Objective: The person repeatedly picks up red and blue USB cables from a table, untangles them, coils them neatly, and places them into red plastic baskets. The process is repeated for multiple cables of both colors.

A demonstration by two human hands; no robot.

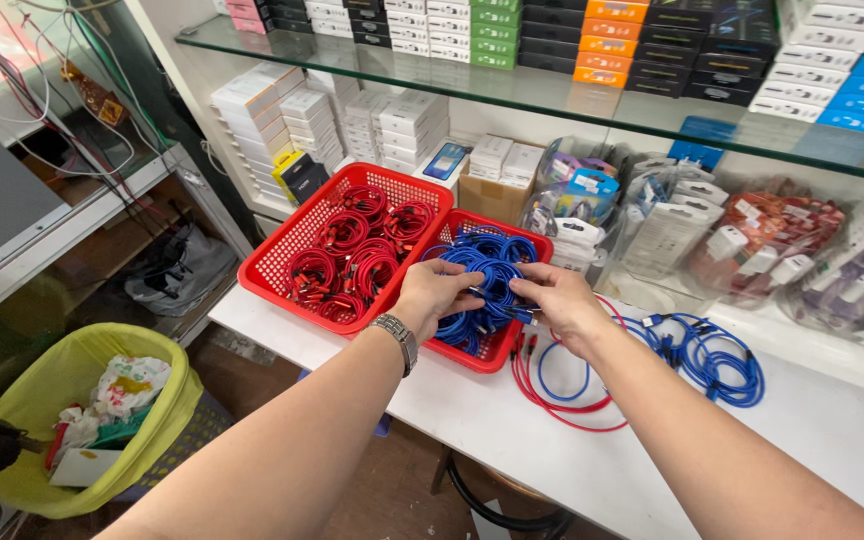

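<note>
Blue cable (pixel 492 300), coiled, sits pinched between the fingers of the left hand (pixel 432 295) and right hand (pixel 557 300), just above a red basket (pixel 487 355) of blue coils on a white counter (pixel 802 430).

- Blue cable (pixel 500 308): thin, partly coiled, pinched betw. both hands over the blue basket; plug ends at fingertips, approx.
- Blue basket (pixel 542 243): red plastic mesh tray, holds coiled blue cables; sits on white counter, touching red basket's right side.
- Red basket (pixel 282 250): same type, larger, filled w/ coiled red cables.
- Loose cables (pixel 712 360): blue bundle plus red/blue loops on counter, right of baskets.
</note>
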